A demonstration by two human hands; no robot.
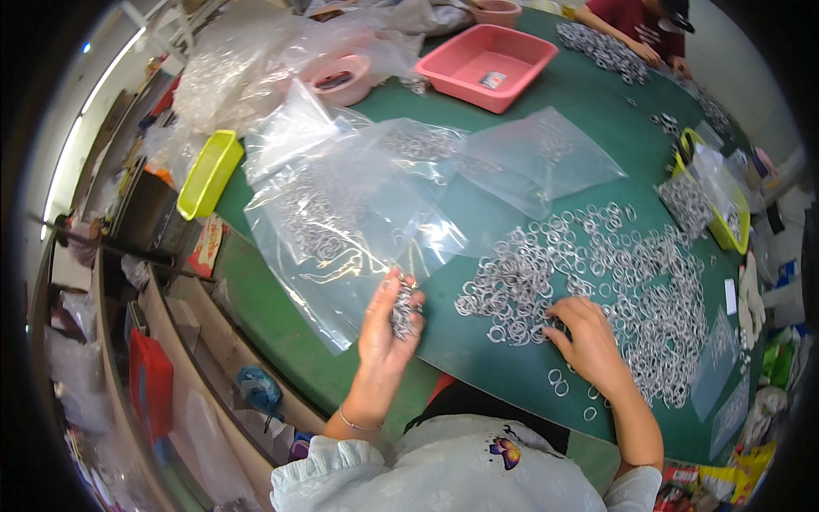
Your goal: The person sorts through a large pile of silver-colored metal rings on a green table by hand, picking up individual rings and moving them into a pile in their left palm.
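A bunch of small grey metal rings (403,309) lies in my left hand (388,328), whose fingers are curled around it. That hand is raised at the table's near edge, beside a large clear plastic bag (358,218) with more rings inside. My right hand (587,340) reaches into the wide pile of loose rings (631,282). Its fingers and thumb are bent together on rings at the pile's near side, and the fingertips are partly hidden. A few single rings (558,381) lie apart, close to the right wrist.
A pink tray (486,55) and a pink bowl (341,81) stand at the far side of the green table (478,350). Yellow-green baskets (211,175) sit at left and right. Filled bags (685,205) lie on the right. Another person (636,30) handles rings at the far right.
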